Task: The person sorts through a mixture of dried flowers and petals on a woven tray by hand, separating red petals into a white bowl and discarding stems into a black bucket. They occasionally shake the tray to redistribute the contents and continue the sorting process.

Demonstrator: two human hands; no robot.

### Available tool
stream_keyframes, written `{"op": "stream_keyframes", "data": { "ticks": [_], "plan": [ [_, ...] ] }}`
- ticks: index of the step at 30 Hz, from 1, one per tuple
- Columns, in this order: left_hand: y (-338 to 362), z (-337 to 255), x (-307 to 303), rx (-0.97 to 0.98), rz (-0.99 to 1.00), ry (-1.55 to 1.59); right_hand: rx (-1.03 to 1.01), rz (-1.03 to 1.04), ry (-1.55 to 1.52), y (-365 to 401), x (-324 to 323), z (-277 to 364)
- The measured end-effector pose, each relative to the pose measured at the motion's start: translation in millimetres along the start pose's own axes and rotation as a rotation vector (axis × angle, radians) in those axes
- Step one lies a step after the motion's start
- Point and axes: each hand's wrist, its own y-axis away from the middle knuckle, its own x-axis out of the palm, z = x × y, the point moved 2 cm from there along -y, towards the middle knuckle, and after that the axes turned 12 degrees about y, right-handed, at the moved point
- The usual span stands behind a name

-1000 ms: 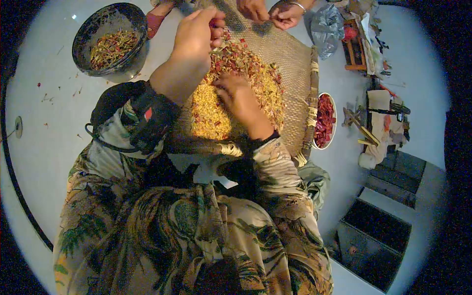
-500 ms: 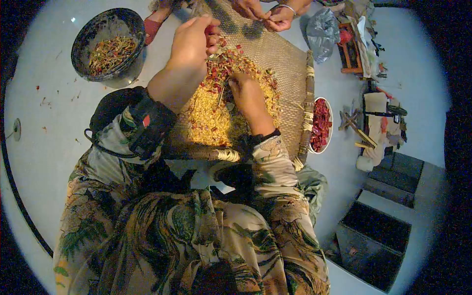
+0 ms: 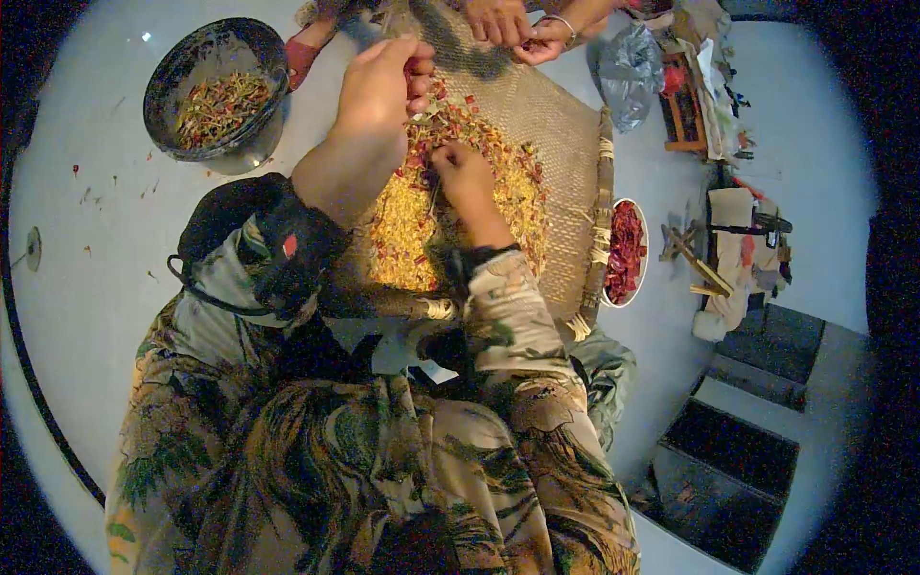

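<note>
A woven tray (image 3: 567,134) lies before me, with yellow seeds (image 3: 404,235) and red dried chili pieces (image 3: 470,117) spread over it. My left hand (image 3: 383,84) is above the tray's left side, its fingers curled in; what they hold, if anything, is hidden. Lower and to the right, my right hand (image 3: 467,182) is over the chili pieces. Its thumb and fingers are pinched together, and whatever lies between them is too small to name.
At the left stands a dark bucket (image 3: 158,120) with chili stems (image 3: 222,107) in it. A white bowl of red chili pieces (image 3: 625,251) sits right of the tray. Another person's hands (image 3: 522,29) are at the far edge. A plastic bag (image 3: 630,77) lies at upper right.
My right hand has moved slightly left over the chili pieces, its forearm swinging left too. My left hand stays nearly in place. The other person's hands have shifted a little.
</note>
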Motion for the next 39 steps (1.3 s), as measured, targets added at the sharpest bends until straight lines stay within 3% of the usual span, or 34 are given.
{"op": "stream_keyframes", "data": {
  "ticks": [3, 8, 10, 11, 15, 18, 21, 24, 28, 31, 35, 38, 39],
  "plan": [
    [2, 0, 0, 0.014, 0.009, -0.002, 0.085, -0.014, -0.501, 7, -8, -25],
    [6, 11, -2, -0.031, 0.046, -0.015, 0.192, -0.048, -0.725, 5, -25, -45],
    [5, 22, -9, -0.066, 0.020, -0.076, 0.256, -0.020, -0.840, 3, -44, -30],
    [3, 28, -13, -0.084, 0.007, -0.107, 0.171, -0.004, -0.876, 1, -55, -21],
    [14, 43, -8, -0.273, -0.122, -0.129, 0.140, 0.081, -1.251, 9, -99, 31],
    [12, 51, -7, -0.320, -0.098, -0.046, 0.139, 0.094, -1.137, -5, -81, 13],
    [4, 50, -10, -0.231, 0.070, -0.047, -0.010, -0.048, -0.352, -24, -36, -17],
    [4, 41, -5, -0.153, -0.019, -0.082, -0.179, -0.168, 0.206, -16, -24, -9],
    [1, 33, -5, -0.101, -0.048, 0.003, -0.130, -0.113, 0.313, -21, -2, -14],
    [-4, 30, -7, -0.095, -0.042, -0.002, 0.012, -0.098, 0.083, -10, -11, -20],
    [-6, 34, -9, -0.103, 0.002, -0.009, 0.074, -0.079, -0.517, -7, 2, -57],
    [-5, 38, -10, -0.131, 0.041, -0.029, 0.399, 0.157, -1.212, 13, -21, -44],
    [-3, 39, -9, -0.147, 0.055, -0.039, 0.385, 0.219, -1.354, 19, -32, -38]
  ]
}}
